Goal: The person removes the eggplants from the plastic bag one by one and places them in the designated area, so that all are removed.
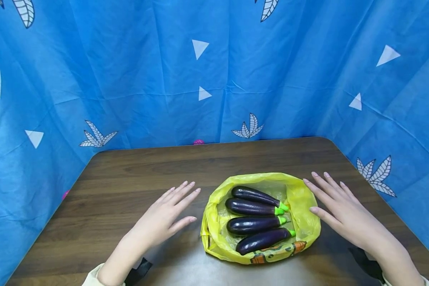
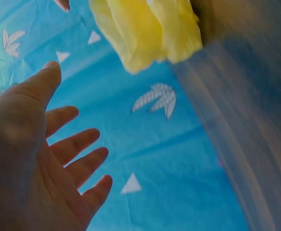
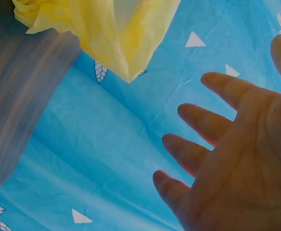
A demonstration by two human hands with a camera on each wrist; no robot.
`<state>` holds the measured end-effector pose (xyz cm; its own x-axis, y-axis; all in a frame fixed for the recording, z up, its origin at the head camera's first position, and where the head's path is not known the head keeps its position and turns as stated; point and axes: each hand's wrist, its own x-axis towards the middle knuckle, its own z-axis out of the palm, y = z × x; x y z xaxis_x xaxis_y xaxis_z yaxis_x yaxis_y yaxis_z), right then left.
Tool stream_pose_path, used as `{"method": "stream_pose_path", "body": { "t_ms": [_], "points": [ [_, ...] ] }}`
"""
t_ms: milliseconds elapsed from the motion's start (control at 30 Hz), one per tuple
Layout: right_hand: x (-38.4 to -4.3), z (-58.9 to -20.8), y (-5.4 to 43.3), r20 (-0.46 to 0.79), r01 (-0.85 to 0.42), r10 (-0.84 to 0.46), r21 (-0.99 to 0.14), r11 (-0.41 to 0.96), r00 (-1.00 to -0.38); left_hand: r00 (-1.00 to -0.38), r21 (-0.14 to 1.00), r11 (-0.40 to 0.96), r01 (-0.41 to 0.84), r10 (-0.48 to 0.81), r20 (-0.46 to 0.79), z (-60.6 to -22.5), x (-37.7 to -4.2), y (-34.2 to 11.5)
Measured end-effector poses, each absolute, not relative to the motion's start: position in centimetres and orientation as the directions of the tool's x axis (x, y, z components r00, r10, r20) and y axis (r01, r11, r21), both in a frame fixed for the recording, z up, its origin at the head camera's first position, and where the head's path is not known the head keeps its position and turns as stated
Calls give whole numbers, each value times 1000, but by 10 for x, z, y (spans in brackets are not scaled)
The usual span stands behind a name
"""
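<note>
A yellow plastic bag (image 1: 305,206) stands wide-mouthed on the table, its rim spread in a rough oval. Inside it several dark purple eggplants (image 1: 254,225) lie side by side, their green stem ends toward the right. To the left of the bag my left hand (image 1: 164,218) is held with fingers extended and holds nothing. My right hand (image 1: 346,210) is at the bag's right side, fingers spread, its fingertips close to the rim. Both wrist views show bare palms, with the yellow bag (image 2: 147,33) beyond the fingers.
The brown wooden table (image 1: 139,171) has rounded far corners. Behind it and along both sides hangs a blue curtain (image 1: 146,79) printed with white triangles and leaves. Dark straps (image 1: 138,272) sit at both wrists, below light sleeves.
</note>
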<state>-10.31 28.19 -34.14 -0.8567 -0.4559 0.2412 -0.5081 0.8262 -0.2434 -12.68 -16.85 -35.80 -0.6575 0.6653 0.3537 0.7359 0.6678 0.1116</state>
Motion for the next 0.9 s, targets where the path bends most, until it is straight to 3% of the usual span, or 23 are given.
{"method": "stream_pose_path", "body": {
  "t_ms": [400, 900],
  "points": [
    [-106, -350, 281, 219, -511, -461, -361, 780, -860, -535, 98, 538, 837, 767, 354, -370, -132, -130],
    [-109, -357, 281, 214, -505, -458, -410, 759, -863, -574, 263, 515, 816, 777, 259, -382, -134, -97]
  ]
}}
